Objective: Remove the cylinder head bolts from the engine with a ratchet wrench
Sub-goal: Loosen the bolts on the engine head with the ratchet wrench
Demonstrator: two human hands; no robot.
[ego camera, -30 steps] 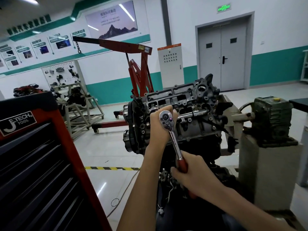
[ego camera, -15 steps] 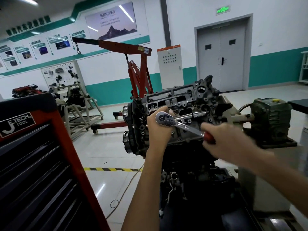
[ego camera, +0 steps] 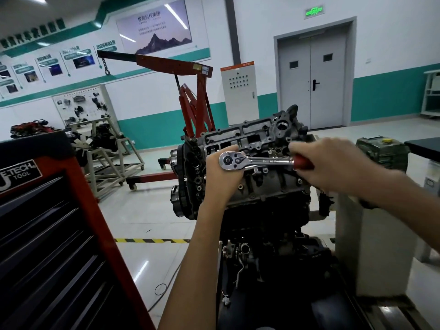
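- Ratchet wrench: lies level across upper face of engine, chrome head left, red grip right.
- Left hand: cups chrome head from behind, fingers curled round it.
- Right hand: clenches red grip.

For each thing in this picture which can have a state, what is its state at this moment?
ratchet wrench, head at the engine, handle pointing right, held by both hands
left hand, holds the wrench at its head
right hand, grips the red handle end
engine, top cover off, cylinder head exposed
double door, closed
tool cabinet, drawers closed
exit sign, lit
crane, hook hanging with no load
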